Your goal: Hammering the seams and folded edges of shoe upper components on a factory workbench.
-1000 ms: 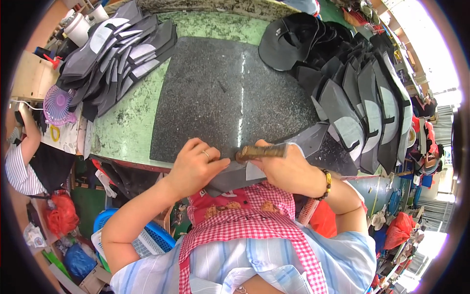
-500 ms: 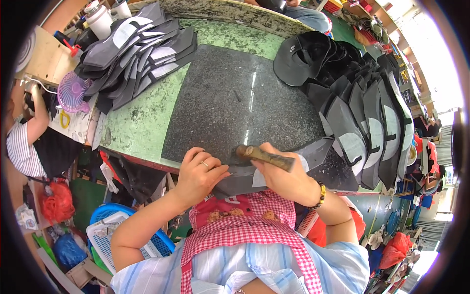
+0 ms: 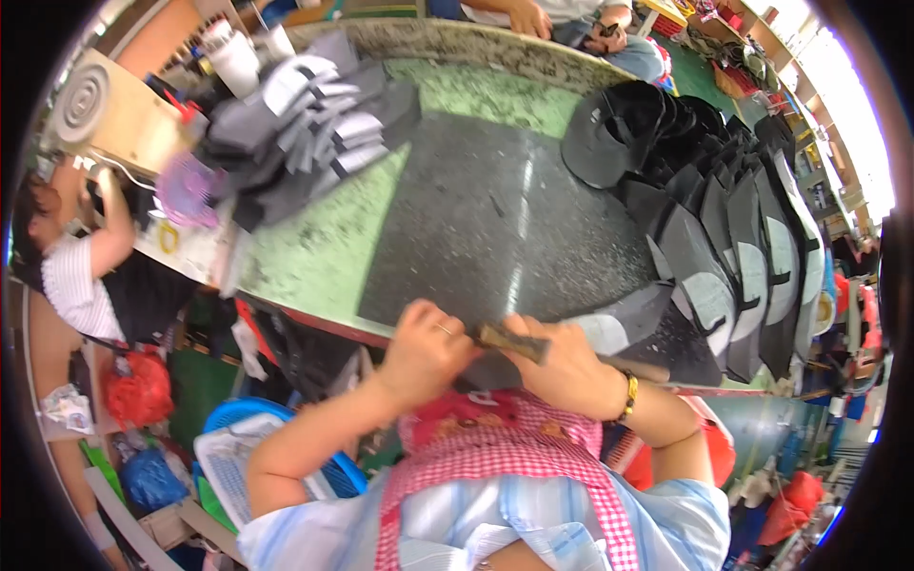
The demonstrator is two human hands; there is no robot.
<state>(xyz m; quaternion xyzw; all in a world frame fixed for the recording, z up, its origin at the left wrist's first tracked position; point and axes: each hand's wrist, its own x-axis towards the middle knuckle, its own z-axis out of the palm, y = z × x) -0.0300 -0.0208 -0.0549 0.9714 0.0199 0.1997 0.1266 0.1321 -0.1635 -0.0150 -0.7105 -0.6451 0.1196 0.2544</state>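
Note:
In my closed right hand [image 3: 571,371] is a hammer [image 3: 636,367] with a wooden handle. Its worn head points toward my left hand. My left hand [image 3: 428,352], with a ring on it, is closed on a dark grey sheet piece [image 3: 497,369] at the near edge of the table. The fingertips of both hands almost meet there. A grey part with a pale patch [image 3: 602,330] extends right from behind my right hand; whether it is the same piece, I cannot tell. Beneath lies a speckled black slab [image 3: 457,209].
Grey pieces with pale patches are stacked at far left [image 3: 305,124] and right [image 3: 709,276]. Black curved pieces [image 3: 600,133] lie behind the right stack. A purple fan [image 3: 188,190] stands at left near a seated person [image 3: 86,266]. Another person's hand [image 3: 528,17] shows beyond the table.
The scene has shifted right and slightly down in the picture. My hands have come closer together. The hammer has turned, so its handle now shows to the right of my hand.

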